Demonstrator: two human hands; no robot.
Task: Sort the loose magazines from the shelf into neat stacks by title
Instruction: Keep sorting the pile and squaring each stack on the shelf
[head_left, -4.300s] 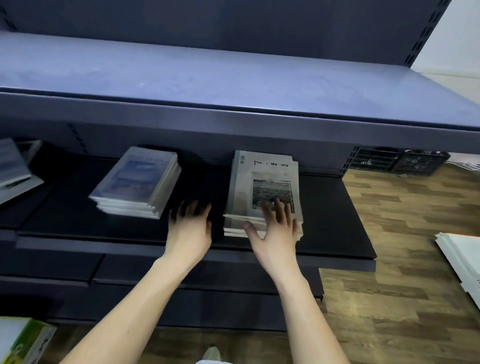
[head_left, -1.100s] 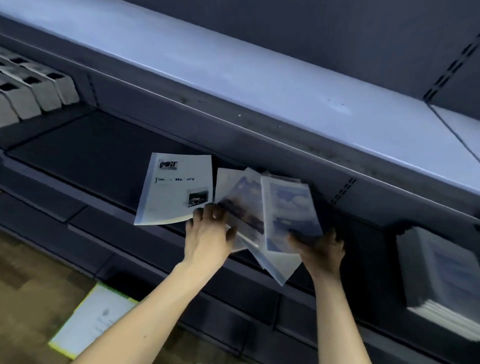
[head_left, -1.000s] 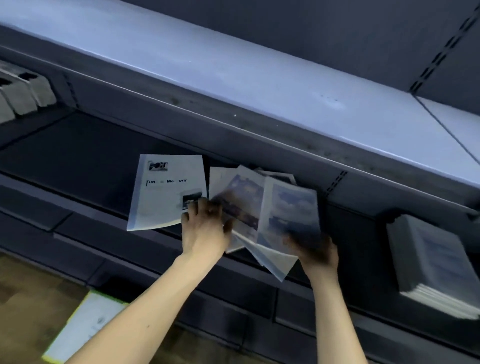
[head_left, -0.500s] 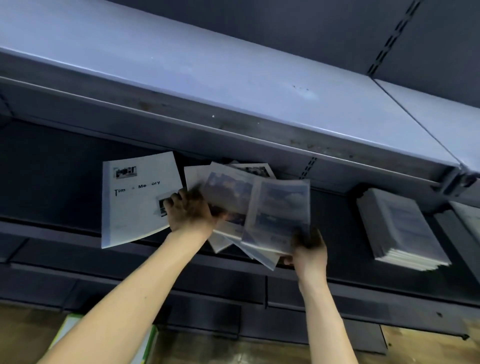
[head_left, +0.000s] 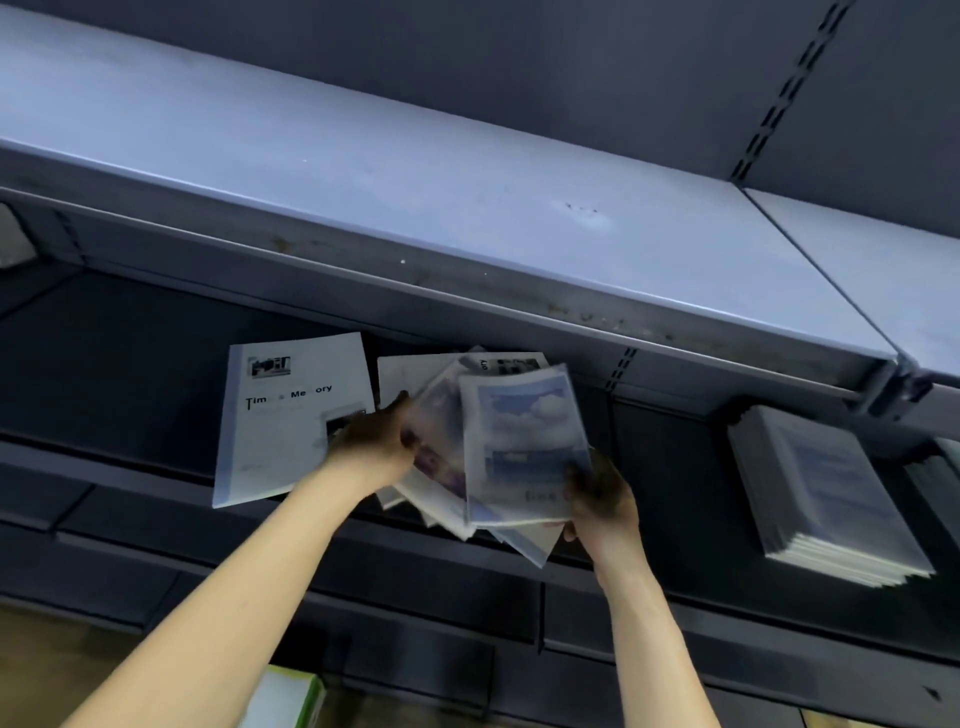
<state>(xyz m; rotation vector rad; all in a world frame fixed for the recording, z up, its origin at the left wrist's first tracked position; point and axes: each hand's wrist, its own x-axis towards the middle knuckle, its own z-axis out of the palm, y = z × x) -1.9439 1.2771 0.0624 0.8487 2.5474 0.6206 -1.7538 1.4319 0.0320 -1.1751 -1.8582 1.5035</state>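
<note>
upper shelf (head_left: 415, 171): painted metal, matt, scuffed | lower shelf (head_left: 130, 364): dark matt metal | fanned magazines (head_left: 519, 441): glossy paper | "Time Memory" magazine (head_left: 291, 415): matt white paper

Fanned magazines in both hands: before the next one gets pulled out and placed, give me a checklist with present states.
1. Right hand grips the fanned magazines at their lower right corner: ok.
2. Left hand is on the fan's left side: ok.
3. Top cover's title readable: cannot tell, blurred.
4. The single white magazine lies flat on the lower shelf, title visible: ok.
5. Finished stack to the right sits squared: ok.
6. Fan is sorted by title: not ok, covers look mixed.
</note>
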